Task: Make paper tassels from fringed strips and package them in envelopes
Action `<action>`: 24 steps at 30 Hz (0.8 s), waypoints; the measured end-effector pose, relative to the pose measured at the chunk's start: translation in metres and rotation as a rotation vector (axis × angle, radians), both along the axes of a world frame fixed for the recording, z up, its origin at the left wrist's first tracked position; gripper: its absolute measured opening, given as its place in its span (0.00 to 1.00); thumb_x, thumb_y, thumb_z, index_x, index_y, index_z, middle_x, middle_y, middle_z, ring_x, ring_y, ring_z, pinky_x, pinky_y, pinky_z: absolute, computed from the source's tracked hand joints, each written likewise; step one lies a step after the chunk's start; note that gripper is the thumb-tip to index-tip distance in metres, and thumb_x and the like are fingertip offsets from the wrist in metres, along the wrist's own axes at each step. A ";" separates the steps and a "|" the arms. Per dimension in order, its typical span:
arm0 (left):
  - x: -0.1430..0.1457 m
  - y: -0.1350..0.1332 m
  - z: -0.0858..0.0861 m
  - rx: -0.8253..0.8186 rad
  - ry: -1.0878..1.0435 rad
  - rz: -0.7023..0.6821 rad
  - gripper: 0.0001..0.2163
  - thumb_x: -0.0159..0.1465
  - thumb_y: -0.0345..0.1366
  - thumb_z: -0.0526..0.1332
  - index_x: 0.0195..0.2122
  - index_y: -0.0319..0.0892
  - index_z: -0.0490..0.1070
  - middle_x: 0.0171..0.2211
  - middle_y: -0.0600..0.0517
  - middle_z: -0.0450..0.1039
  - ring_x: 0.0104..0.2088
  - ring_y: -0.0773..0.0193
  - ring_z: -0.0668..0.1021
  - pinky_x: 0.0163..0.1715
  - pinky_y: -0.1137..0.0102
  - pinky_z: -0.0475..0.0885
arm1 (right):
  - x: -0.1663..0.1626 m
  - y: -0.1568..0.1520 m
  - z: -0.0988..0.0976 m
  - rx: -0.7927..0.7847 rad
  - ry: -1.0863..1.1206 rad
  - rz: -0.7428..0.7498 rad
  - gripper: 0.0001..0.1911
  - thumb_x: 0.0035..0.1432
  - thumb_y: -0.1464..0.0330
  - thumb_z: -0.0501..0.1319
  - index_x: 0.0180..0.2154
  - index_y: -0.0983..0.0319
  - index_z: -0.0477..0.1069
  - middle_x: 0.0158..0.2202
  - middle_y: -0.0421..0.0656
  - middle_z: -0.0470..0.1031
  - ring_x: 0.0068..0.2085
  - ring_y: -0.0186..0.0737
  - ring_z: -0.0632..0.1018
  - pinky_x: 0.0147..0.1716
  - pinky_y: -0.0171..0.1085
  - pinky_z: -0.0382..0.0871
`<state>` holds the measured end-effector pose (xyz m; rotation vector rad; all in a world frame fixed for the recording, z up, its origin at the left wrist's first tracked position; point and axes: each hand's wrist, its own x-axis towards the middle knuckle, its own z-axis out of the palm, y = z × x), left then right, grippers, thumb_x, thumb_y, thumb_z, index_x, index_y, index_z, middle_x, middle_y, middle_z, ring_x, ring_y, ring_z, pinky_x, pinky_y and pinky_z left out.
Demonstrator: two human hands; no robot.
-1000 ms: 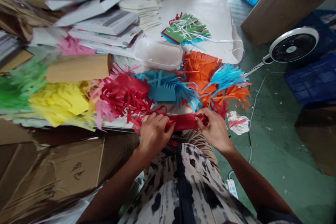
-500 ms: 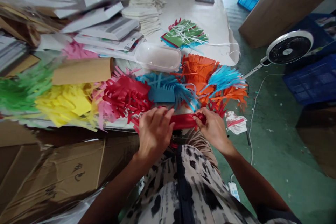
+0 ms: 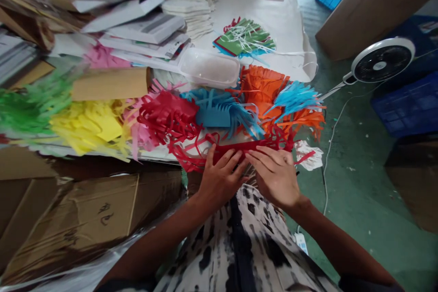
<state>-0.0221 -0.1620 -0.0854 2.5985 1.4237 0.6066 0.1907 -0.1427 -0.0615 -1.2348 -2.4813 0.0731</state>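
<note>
A red paper strip with fringed ends (image 3: 236, 147) lies along the table's front edge, close to my body. Both hands press on its near side. My left hand (image 3: 221, 175) has its fingers spread and laid on the strip. Beside it, my right hand (image 3: 275, 173) rests with fingers stretched out flat, its tips nearly meeting those of the left. Just beyond are a red fringed paper bundle (image 3: 169, 114), a blue fringed paper piece (image 3: 215, 116) and orange fringed paper (image 3: 262, 84). My palms hide part of the strip.
Yellow (image 3: 89, 125) and green fringed paper (image 3: 30, 107) lie to the left. A clear plastic tray (image 3: 208, 68) sits behind the blue paper. A fan (image 3: 383, 61) stands at the right, above the floor. Cardboard boxes (image 3: 102, 205) are below the table at left.
My right hand has let go of the red strip's right end and moved flat onto it. My left hand has spread its fingers and shifted slightly right. The strip's fringe now shows more.
</note>
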 end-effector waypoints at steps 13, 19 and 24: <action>-0.088 -0.015 0.017 0.213 -0.120 0.218 0.04 0.67 0.33 0.69 0.38 0.51 0.81 0.43 0.53 0.86 0.52 0.50 0.83 0.71 0.35 0.52 | 0.008 0.008 -0.026 0.054 0.027 -0.012 0.13 0.68 0.70 0.64 0.52 0.51 0.79 0.54 0.37 0.84 0.59 0.48 0.79 0.61 0.53 0.56; -0.027 -0.005 0.019 0.117 -0.172 0.007 0.10 0.70 0.38 0.66 0.51 0.47 0.80 0.49 0.50 0.84 0.51 0.57 0.82 0.58 0.60 0.76 | 0.014 0.013 -0.030 0.027 0.021 0.040 0.14 0.71 0.71 0.62 0.52 0.48 0.79 0.53 0.34 0.84 0.59 0.43 0.79 0.67 0.54 0.51; 0.004 0.007 -0.003 0.042 -0.127 0.058 0.13 0.72 0.39 0.63 0.53 0.39 0.79 0.51 0.44 0.82 0.51 0.53 0.80 0.55 0.59 0.78 | 0.011 0.014 -0.027 0.046 0.056 0.031 0.12 0.72 0.71 0.60 0.50 0.50 0.79 0.52 0.34 0.85 0.58 0.42 0.79 0.68 0.53 0.50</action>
